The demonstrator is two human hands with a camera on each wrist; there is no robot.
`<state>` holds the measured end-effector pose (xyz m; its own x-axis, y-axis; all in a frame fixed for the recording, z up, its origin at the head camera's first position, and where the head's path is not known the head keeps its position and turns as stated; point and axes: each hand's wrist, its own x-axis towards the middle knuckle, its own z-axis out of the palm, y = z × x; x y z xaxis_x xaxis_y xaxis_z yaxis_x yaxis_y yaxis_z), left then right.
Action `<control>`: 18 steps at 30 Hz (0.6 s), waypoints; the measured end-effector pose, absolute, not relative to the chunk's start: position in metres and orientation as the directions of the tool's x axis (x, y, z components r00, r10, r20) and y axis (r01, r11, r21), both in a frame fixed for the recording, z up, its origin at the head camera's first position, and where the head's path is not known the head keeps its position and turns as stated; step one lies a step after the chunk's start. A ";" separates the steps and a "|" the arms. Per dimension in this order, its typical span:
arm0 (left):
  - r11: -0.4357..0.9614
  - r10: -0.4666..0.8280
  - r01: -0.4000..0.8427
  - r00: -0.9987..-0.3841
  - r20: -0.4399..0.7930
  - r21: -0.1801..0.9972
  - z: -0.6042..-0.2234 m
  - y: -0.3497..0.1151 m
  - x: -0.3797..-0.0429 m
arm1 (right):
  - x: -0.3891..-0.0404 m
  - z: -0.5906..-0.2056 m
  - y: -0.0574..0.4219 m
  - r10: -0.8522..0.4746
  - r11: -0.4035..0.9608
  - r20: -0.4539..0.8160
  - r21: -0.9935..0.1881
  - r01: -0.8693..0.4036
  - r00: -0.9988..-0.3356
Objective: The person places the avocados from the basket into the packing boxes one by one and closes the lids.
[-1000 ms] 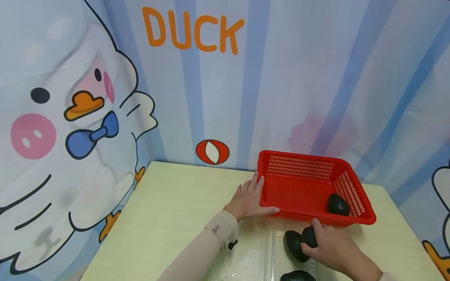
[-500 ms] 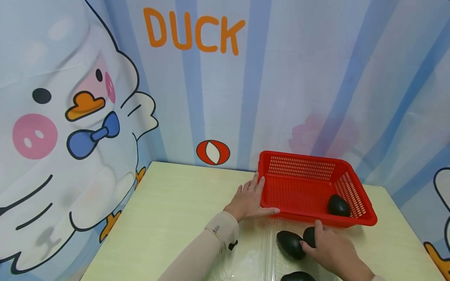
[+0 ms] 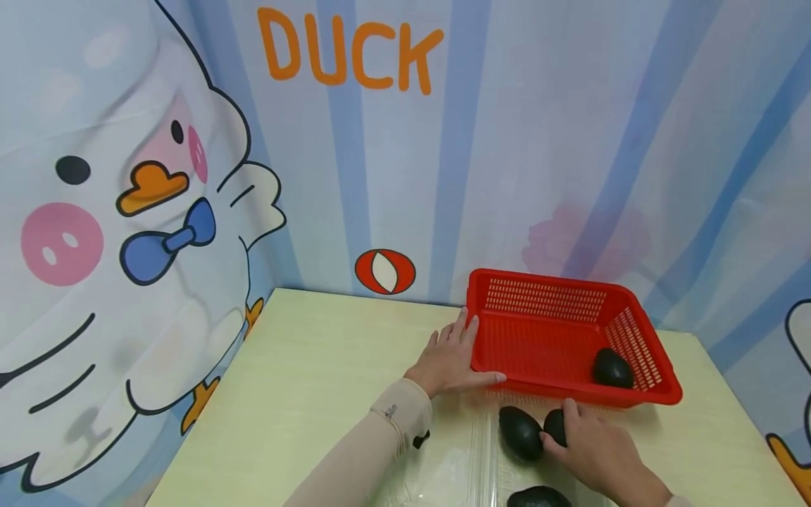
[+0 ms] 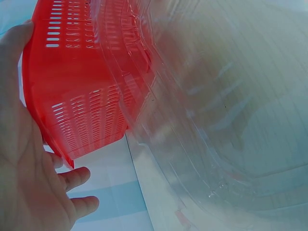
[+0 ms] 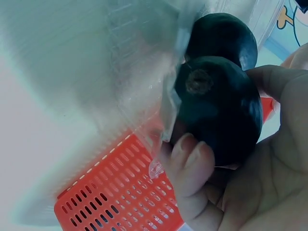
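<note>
A dark avocado (image 5: pixel 219 115), its stem scar showing in the right wrist view, is gripped by my right hand (image 3: pixel 598 447) between thumb and curled fingers. It sits low in the right half of a clear plastic clamshell box (image 3: pixel 443 472). Right against it on the left lies a second avocado (image 3: pixel 521 434), and another (image 3: pixel 538 497) shows at the bottom edge of the head view. My left hand (image 3: pixel 446 359) rests on the left end of a red basket (image 3: pixel 538 345), fingers spread, thumb along the front rim.
One avocado (image 3: pixel 612 368) lies in the basket's right front corner. The basket stands behind the clamshell on a pale yellow table (image 3: pixel 317 380). A printed duck curtain (image 3: pixel 393 176) hangs along the table's back and sides.
The avocado beside my right hand has turned and shifted slightly left. My right hand has moved a little left with its avocado. The left hand has stayed on the basket.
</note>
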<state>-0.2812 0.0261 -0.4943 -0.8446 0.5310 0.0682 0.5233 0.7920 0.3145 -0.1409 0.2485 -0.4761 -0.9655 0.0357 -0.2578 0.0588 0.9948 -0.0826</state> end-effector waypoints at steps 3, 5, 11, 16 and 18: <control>0.792 0.534 0.525 -0.843 0.065 0.310 -0.495 0.026 -0.282 | -0.140 -0.477 0.249 0.022 0.994 -0.247 -0.094 0.046 -0.969; 0.792 0.536 0.526 -0.842 0.059 0.309 -0.495 0.027 -0.282 | -0.140 -0.478 0.249 0.015 0.994 -0.241 -0.100 0.041 -0.970; 0.790 0.539 0.526 -0.841 0.054 0.316 -0.493 0.026 -0.283 | -0.139 -0.480 0.250 -0.027 0.994 -0.192 -0.106 -0.007 -0.981; 0.792 0.533 0.518 -0.845 0.049 0.323 -0.493 0.026 -0.283 | -0.136 -0.479 0.250 -0.107 0.990 -0.109 -0.102 -0.096 -0.988; 0.793 0.531 0.514 -0.846 0.041 0.328 -0.494 0.027 -0.282 | -0.135 -0.479 0.250 -0.134 0.987 -0.084 -0.104 -0.125 -0.987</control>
